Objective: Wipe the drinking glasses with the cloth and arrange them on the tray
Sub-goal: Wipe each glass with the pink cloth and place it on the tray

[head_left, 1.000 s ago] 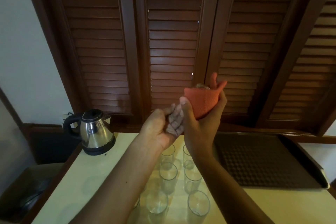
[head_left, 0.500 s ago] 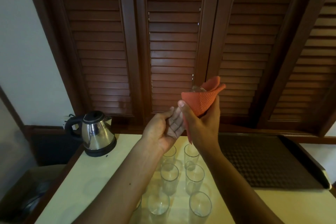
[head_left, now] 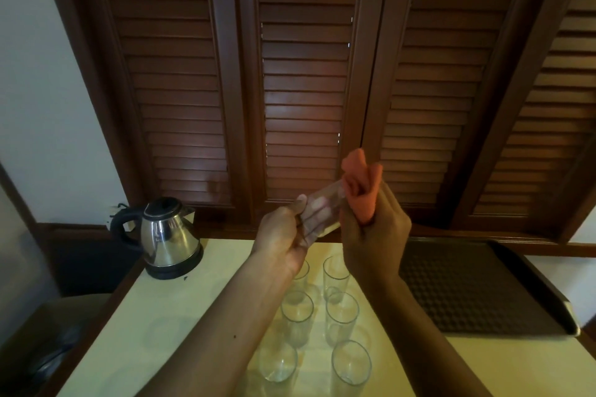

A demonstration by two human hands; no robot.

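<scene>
Two hands: left hand gripping glass, right hand clutching cloth.

Your left hand grips the glass, fingers curled round it. Your right hand, just beside, clutches the cloth.

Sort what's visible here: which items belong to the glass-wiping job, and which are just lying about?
Job:
- held glass, in left hand
- orange cloth, in right hand
- glasses on table
- tray, no glasses on it

Lying about:
- kettle
- shutters
</scene>
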